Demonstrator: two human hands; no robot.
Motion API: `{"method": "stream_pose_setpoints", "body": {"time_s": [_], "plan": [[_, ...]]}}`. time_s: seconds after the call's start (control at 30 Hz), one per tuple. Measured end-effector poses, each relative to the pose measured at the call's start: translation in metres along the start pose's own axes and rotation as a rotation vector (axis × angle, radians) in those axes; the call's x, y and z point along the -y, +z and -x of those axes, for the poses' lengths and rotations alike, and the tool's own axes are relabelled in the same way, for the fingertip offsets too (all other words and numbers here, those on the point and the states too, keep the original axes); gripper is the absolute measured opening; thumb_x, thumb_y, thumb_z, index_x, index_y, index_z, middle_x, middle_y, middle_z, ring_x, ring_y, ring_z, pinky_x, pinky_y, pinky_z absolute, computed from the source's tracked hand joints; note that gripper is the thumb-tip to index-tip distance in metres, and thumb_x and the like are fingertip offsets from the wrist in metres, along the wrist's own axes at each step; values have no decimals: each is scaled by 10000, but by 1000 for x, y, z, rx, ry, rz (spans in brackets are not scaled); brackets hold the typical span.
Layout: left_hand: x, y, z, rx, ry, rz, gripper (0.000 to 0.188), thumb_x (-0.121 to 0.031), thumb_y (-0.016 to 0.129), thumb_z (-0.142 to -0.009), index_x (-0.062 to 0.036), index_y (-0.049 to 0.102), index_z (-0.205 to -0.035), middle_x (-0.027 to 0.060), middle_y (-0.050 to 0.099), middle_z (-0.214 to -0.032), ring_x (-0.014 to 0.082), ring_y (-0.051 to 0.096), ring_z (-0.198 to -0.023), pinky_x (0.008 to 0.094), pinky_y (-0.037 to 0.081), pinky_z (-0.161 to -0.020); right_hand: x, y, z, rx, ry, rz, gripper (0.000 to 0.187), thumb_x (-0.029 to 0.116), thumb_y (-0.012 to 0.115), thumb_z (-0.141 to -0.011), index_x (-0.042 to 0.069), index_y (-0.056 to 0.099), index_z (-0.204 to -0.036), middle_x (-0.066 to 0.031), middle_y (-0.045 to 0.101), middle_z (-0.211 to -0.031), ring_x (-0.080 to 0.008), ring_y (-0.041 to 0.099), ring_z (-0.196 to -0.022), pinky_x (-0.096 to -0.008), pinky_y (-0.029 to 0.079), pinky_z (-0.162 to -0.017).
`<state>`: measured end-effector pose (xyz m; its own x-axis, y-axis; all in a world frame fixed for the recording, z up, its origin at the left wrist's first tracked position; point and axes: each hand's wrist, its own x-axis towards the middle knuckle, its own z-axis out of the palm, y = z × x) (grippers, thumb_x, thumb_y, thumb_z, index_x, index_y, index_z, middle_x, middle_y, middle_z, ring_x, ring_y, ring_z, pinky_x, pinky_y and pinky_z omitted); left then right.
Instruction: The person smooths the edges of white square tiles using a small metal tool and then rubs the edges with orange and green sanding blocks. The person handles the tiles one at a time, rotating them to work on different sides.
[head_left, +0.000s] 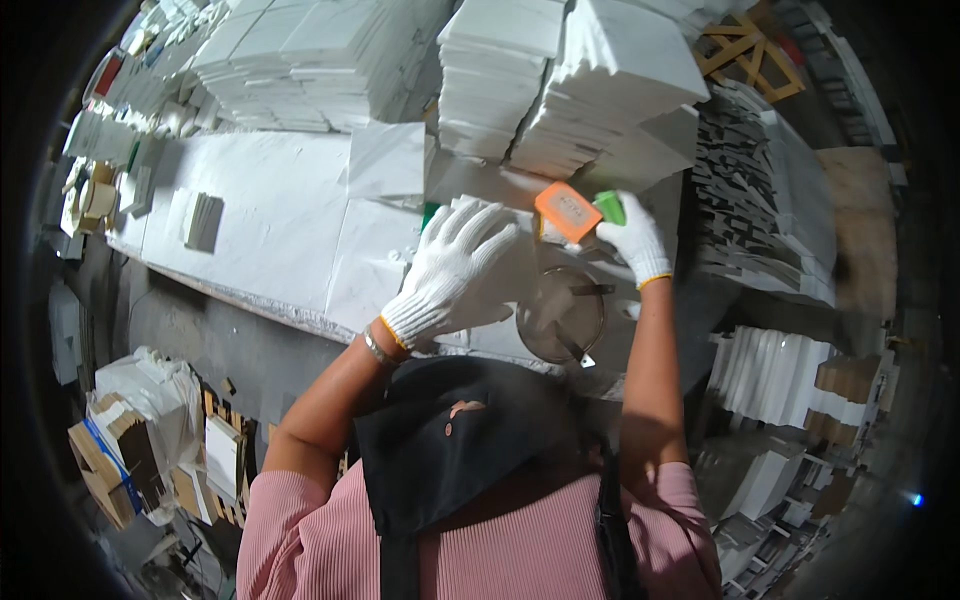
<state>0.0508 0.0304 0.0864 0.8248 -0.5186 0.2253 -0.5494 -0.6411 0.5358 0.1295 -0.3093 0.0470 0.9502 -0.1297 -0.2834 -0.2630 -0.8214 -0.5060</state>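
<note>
My left hand (458,255), in a white knit glove, lies with fingers stretched out over a pale marble-look tile (515,265) on the bench. My right hand (637,243), gloved the same way, has its fingers and thumb closed around a small green block (610,208). Just left of that block is an orange rectangular block (568,212) with a pale printed face. A round, shallow pan (560,325) sits nearer my body, between the hands, with flat tools lying across its rim. What the left palm touches is partly hidden.
Tall stacks of white marble-look tiles (500,75) line the bench's far side. A single tile (387,160) leans upright beyond my left hand. Several small pieces (195,218) stand on the bench (270,200) at left. Dark-edged slabs (745,190) are packed at right.
</note>
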Motion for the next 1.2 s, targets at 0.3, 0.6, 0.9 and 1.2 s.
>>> {"method": "stream_pose_setpoints", "body": {"time_s": [0.3, 0.6, 0.9, 1.2], "plan": [[11, 2, 12, 20, -74, -8, 1019, -501, 898, -634, -93, 500, -1478, 182, 364, -1595, 434, 281, -1504, 616, 286, -1187, 80, -23, 116, 36, -130, -889, 585, 306, 601, -1042, 84, 443, -1560, -102, 579, -1424, -153, 637, -1084, -310, 520, -977], [17, 6, 8, -96, 52, 97, 961, -380, 923, -603, -59, 518, -1413, 179, 483, -1493, 444, 401, -1423, 545, 354, -1170, 86, 77, 120, -25, -103, -1055, 589, 268, 662, -992, 17, 504, -1501, -76, 605, -1392, -130, 560, -1224, -293, 432, -1057], [22, 8, 8, -136, 98, 137, 934, -384, 916, -620, -69, 528, -1409, 175, 494, -1480, 439, 415, -1414, 564, 341, -1168, 89, 64, 149, -28, -130, -941, 568, 196, 645, -995, -9, 495, -1503, -86, 568, -1452, -133, 528, -1273, -324, 420, -1090], [21, 8, 1, -66, 160, 126, 842, -402, 896, -611, -122, 613, -1353, 172, 540, -1422, 400, 468, -1366, 595, 313, -1174, 83, 65, 149, 1, 36, -1173, 614, 208, 620, -995, 22, 437, -1551, -64, 536, -1454, -122, 525, -1256, -295, 413, -1082]]}}
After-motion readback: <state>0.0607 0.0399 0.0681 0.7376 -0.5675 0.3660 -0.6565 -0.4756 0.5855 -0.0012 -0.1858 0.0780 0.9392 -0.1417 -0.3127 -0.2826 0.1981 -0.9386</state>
